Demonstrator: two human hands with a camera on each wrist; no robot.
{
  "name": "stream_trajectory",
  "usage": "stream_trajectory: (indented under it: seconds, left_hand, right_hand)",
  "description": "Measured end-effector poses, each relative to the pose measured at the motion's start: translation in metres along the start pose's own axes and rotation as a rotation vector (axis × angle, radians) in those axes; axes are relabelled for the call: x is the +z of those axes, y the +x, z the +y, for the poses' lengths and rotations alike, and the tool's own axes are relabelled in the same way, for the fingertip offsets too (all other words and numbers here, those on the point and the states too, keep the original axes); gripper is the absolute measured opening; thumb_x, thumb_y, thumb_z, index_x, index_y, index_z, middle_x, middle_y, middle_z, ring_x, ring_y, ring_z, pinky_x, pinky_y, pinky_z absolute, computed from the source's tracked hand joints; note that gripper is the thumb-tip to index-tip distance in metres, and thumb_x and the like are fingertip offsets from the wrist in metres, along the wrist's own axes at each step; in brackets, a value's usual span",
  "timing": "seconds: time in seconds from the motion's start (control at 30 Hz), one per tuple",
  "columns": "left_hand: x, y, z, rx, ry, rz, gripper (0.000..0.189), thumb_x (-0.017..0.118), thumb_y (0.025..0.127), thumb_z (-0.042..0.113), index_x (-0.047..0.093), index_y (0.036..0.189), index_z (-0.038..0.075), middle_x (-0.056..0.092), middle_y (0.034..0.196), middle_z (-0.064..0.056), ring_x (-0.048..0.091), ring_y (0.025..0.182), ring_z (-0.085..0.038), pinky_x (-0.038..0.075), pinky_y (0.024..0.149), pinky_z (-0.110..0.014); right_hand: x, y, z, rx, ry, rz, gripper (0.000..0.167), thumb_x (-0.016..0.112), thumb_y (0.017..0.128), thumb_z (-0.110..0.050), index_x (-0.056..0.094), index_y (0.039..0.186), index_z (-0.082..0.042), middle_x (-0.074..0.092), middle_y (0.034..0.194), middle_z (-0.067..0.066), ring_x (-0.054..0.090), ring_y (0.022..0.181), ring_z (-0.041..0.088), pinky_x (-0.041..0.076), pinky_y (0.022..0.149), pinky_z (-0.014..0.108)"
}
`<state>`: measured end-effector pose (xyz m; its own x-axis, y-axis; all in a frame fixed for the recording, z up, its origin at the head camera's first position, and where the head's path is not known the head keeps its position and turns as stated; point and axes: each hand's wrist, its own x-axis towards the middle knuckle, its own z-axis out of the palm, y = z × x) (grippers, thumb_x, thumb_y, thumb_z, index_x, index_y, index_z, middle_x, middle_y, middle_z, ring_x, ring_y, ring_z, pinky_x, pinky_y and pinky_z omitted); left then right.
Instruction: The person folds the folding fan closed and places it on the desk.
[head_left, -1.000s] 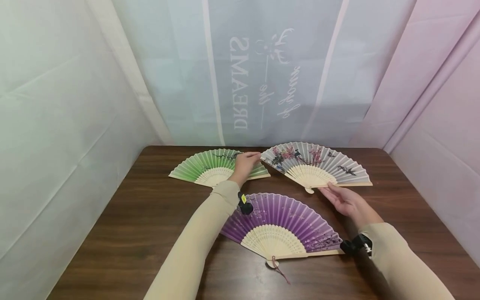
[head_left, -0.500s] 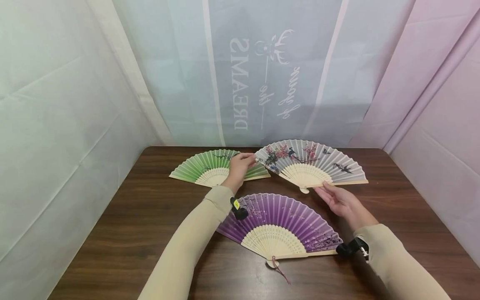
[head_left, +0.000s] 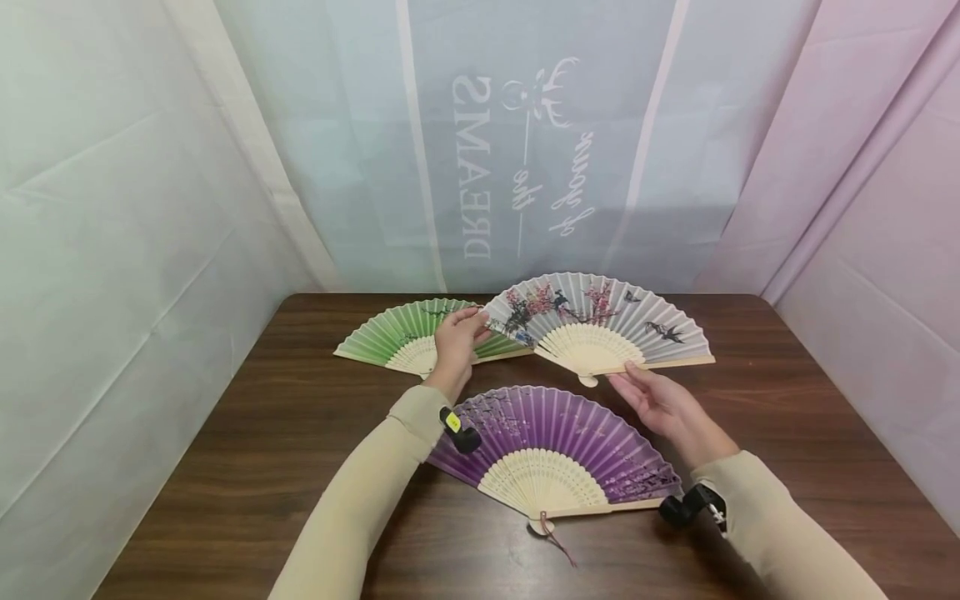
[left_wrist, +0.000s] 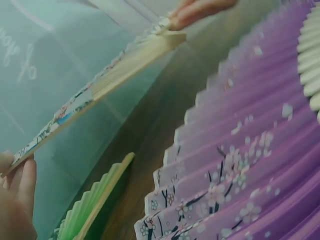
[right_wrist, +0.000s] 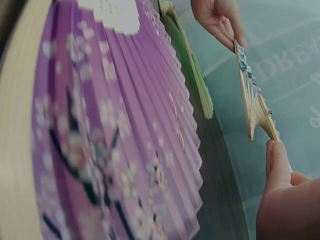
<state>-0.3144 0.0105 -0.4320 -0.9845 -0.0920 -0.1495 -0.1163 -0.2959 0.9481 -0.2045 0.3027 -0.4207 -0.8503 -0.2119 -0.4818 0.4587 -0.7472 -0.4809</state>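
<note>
A spread grey-white folding fan (head_left: 570,304), printed with pink blossoms and dark birds, is held in both hands. At its left corner my left hand (head_left: 455,346) pinches the edge. My right hand (head_left: 660,408) grips the lower right guard rib near the pivot, thumb on top. Both wrist views show this fan raised off the table, seen nearly edge-on. Behind my left hand lies a spread green fan (head_left: 390,329), partly hidden by that hand and the grey-white fan. Nearer, between the forearms, a spread purple fan (head_left: 547,417) lies with its left end partly covered by the left wrist.
A dark wood-grain table (head_left: 247,450) carries the fans. Pale cloth walls stand left and right, and a blue-grey printed curtain (head_left: 540,167) hangs behind the far edge. A red tassel cord (head_left: 558,546) trails from the purple fan's pivot.
Both hands have moved left together with the grey-white fan, which now overlaps the right part of the green fan. The green and purple fans have stayed in place on the table.
</note>
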Motion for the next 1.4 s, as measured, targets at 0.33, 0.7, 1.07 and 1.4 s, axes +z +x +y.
stream_trajectory:
  seconds: [0.33, 0.7, 1.07, 1.4]
  left_hand:
    - [-0.007, -0.009, 0.005, -0.086, -0.212, 0.028, 0.019, 0.064, 0.096, 0.008, 0.056, 0.112, 0.000, 0.065, 0.097, -0.004, 0.067, 0.081, -0.008, 0.061, 0.072, -0.018]
    - [-0.007, -0.022, 0.001, -0.099, -0.365, -0.028, 0.031, 0.055, 0.100, 0.003, 0.049, 0.130, -0.003, 0.066, 0.100, -0.005, 0.070, 0.084, -0.009, 0.061, 0.067, -0.017]
    - [-0.006, -0.034, -0.004, -0.116, -0.351, -0.048, 0.038, 0.053, 0.103, 0.009, 0.051, 0.138, -0.004, 0.060, 0.135, -0.021, 0.063, 0.122, -0.025, 0.055, 0.102, -0.031]
    - [-0.002, -0.042, -0.007, -0.093, -0.396, -0.003, 0.004, 0.056, 0.101, 0.007, 0.054, 0.104, 0.006, 0.071, 0.102, -0.007, 0.073, 0.093, -0.016, 0.061, 0.092, -0.033]
  right_hand:
    - [0.012, -0.001, 0.014, -0.061, -0.046, -0.001, 0.024, 0.047, 0.103, -0.004, 0.066, 0.087, -0.004, 0.072, 0.084, 0.015, 0.074, 0.081, 0.021, 0.063, 0.083, 0.025]
    - [0.021, 0.000, 0.029, -0.103, -0.102, -0.003, 0.025, 0.044, 0.105, -0.005, 0.064, 0.091, -0.007, 0.073, 0.087, 0.013, 0.074, 0.083, 0.018, 0.061, 0.087, 0.022]
    - [0.024, -0.002, 0.035, -0.137, -0.152, 0.003, 0.025, 0.043, 0.105, -0.005, 0.064, 0.091, -0.008, 0.073, 0.085, 0.011, 0.074, 0.083, 0.016, 0.061, 0.087, 0.022]
    - [0.029, 0.000, 0.044, -0.172, -0.195, 0.006, 0.026, 0.043, 0.105, -0.006, 0.064, 0.090, -0.009, 0.072, 0.084, 0.009, 0.074, 0.083, 0.015, 0.061, 0.086, 0.021]
